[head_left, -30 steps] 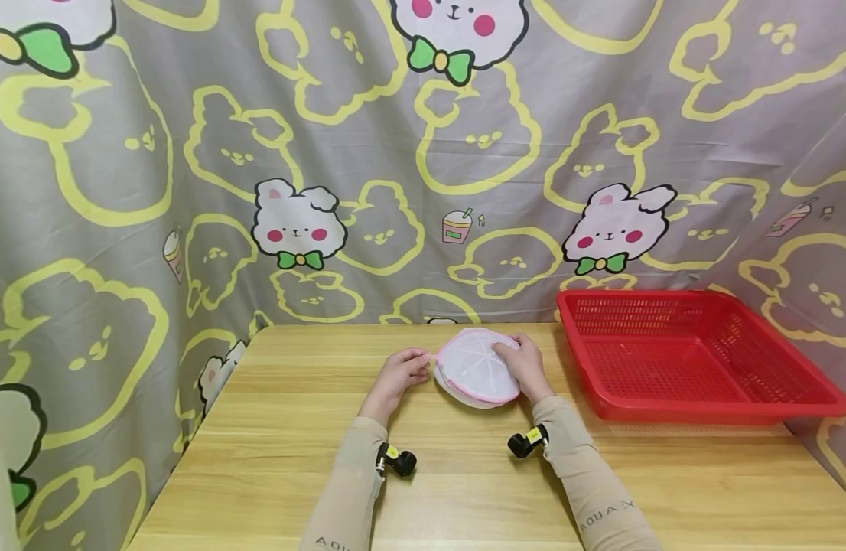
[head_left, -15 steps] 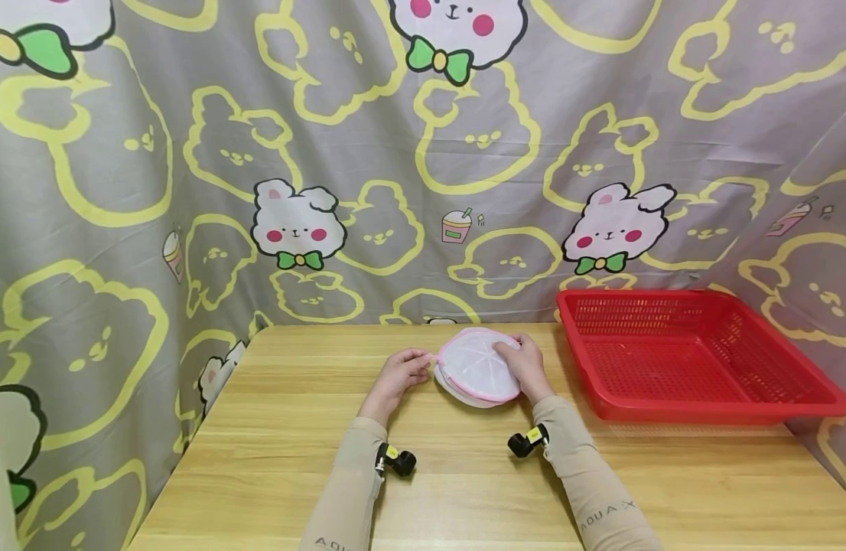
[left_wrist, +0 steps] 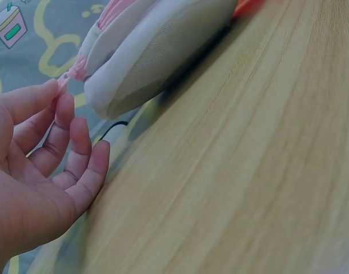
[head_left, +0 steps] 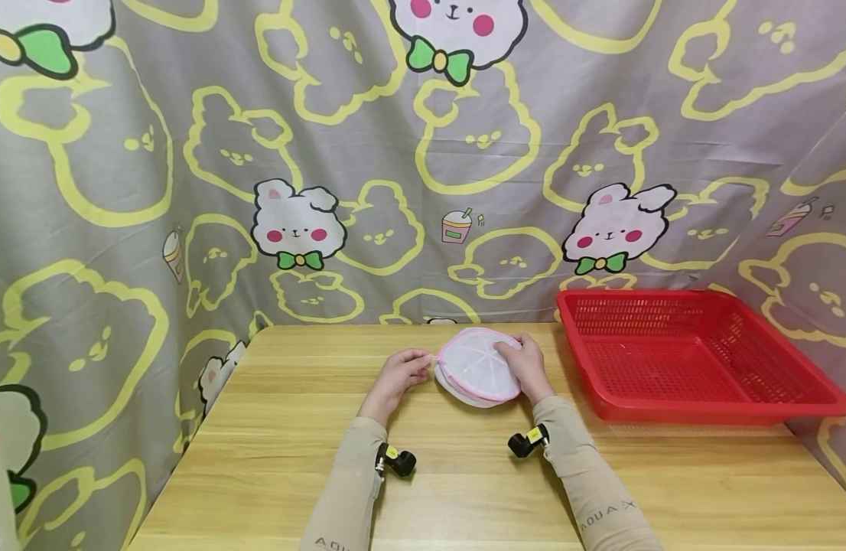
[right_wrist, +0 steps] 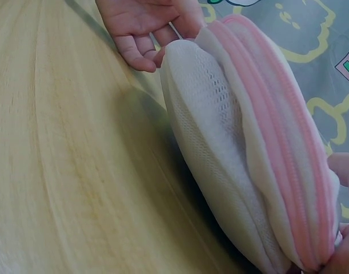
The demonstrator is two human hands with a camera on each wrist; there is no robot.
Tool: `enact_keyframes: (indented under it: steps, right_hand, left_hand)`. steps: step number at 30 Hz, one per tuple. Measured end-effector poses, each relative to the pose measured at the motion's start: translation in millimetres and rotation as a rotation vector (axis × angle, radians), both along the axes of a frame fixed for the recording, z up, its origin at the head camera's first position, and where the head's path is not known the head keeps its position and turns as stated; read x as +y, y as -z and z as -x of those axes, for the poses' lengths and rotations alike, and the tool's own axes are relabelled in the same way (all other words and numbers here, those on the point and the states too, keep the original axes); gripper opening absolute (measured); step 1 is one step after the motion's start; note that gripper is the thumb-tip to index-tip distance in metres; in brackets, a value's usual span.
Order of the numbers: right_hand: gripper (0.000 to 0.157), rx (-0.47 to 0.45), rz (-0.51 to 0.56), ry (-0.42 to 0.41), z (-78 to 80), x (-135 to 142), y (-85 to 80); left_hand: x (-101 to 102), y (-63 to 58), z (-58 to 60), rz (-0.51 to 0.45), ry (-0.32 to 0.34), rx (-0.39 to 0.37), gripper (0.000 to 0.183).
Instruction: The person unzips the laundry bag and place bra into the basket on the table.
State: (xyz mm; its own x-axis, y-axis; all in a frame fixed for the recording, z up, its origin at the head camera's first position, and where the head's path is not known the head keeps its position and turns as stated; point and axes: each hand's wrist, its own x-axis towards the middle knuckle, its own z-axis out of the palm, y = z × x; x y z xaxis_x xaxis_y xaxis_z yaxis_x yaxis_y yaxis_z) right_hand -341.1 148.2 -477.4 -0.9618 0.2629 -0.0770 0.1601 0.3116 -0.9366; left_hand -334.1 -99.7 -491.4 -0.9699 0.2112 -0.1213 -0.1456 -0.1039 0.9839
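A round white mesh laundry bag [head_left: 473, 370] with pink zipper trim is held over the table near its back edge, its top face tipped toward me. My left hand [head_left: 398, 376] pinches the small pink zipper pull [left_wrist: 63, 83] between thumb and index finger at the bag's left side; the other fingers curl loosely. On the right, my right hand [head_left: 530, 369] grips the bag's edge, thumb on the top face and the other fingers hidden beneath. The pink zipper [right_wrist: 280, 128] runs along the rim in the right wrist view, above the soft mesh underside.
To the right stands a red perforated plastic basket [head_left: 712, 409], close to the right forearm. A wooden table [head_left: 292, 428] spreads under both arms. Behind and at both sides hangs a grey curtain [head_left: 395, 153] with yellow outlines and rabbit prints.
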Motion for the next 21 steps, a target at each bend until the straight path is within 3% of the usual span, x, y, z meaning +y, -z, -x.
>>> enact_keyframes:
  steps: [14,21]
  right_hand:
    - [0.042,0.01,0.011,0.003,0.2,1,2.1]
    - [0.041,0.025,0.006,0.011,0.8,0,2.7]
  left_hand:
    - [-1,-0.9,-0.2,0.01,0.025,-0.004,0.028]
    - [-2,-12.4,-7.9,0.023,0.08,0.014,0.028]
